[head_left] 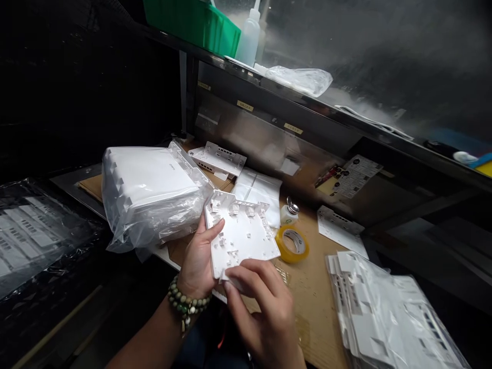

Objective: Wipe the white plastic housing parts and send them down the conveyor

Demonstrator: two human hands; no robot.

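A white plastic housing [246, 241], its inner side with clips and posts facing me, is held up over the workbench. My left hand [198, 261], with a beaded bracelet at the wrist, is closed on its left edge, the thumb lying over the inner face. My right hand [261, 302] is pinched at the lower edge of the housing. Something small and white shows between its thumb and fingers; I cannot make out what it is. Behind the housing lie a roll of yellowish clear tape [293, 245] and a small pump bottle [289, 212].
Bagged white covers [154, 174] are stacked at the left, more bagged panels [384, 312] at the right. White panels [221, 159] [340, 230] lie at the back. A shelf above bears a green bin [192, 25] and a squeeze bottle [249, 38]. Labels in black plastic [26, 230] lie far left.
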